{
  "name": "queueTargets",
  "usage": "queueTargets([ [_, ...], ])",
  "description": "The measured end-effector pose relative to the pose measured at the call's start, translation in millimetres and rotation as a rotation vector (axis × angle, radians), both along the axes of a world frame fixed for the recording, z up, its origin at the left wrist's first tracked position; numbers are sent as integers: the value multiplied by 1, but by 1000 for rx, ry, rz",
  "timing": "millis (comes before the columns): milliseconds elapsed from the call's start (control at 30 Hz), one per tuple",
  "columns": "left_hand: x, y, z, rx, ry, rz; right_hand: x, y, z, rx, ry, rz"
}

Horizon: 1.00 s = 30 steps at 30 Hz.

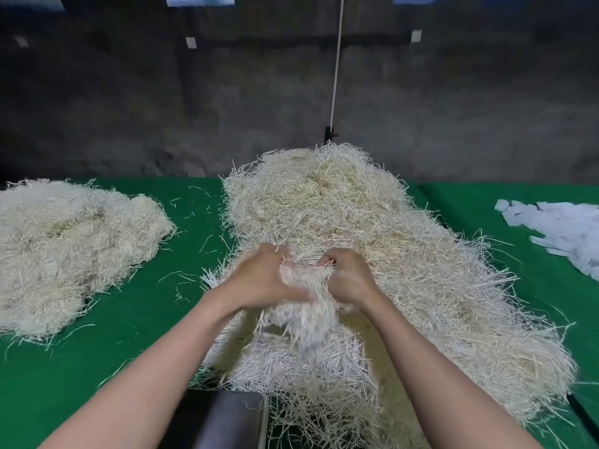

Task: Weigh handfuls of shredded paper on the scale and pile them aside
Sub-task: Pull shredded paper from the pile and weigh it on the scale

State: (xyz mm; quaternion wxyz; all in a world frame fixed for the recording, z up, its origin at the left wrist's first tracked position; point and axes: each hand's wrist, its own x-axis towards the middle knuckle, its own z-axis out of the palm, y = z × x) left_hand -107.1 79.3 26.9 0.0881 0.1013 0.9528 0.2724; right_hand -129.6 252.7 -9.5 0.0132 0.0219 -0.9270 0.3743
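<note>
a green-covered desk carries a big heap of shredded paper in the middle and a smaller pile at the left. loose strands lie between them. flat pale paper scraps lie at the right, and a grey metal object sits at the near edge.

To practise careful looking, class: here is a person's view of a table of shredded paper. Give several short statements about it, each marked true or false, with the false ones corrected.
1. The left hand and right hand both grip one clump of shredded paper. True.
2. The table cover is red. False: it is green.
3. A second pile lies at the left of the table. True.
4. The flat white paper pieces lie on top of that second pile. False: they lie on the cover at the far right.
5. A white cord hangs behind the middle pile. True.
</note>
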Motion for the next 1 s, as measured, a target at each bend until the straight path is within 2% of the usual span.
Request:
queueTargets([
  [67, -7, 11, -12, -269, 51, -105, 1, 2, 6, 71, 95, 36],
  [133, -11, 19, -22, -527, 154, -174, 1, 4, 9, 45, 204, 36],
  [200, -15, 21, -22, -630, 350, -133, 2, 7, 9, 44, 261, 41],
  [267, -23, 15, -18, -525, 521, 7, 4, 14, 6, 81, 287, 38],
  [367, -34, -2, -8, -390, 657, 179, 11, 26, -4, 60, 278, 25],
  [433, -35, -2, -4, -240, 662, 248, 13, 25, -7, 25, 303, 38],
  [533, -34, 10, -8, 55, 557, 304, 10, 10, -6, -5, 370, 56],
  [600, -34, 14, -8, 313, 530, 369, 9, 1, -8, 38, 384, 107],
  [667, -37, 11, -3, 529, 595, 491, 12, 0, -16, 153, 362, 145],
  [900, -34, 2, -13, 497, 663, 567, 16, 51, -43, 444, 344, -107],
  [1000, -37, 0, -18, 498, 601, 602, 20, 61, -51, 492, 350, -158],
])
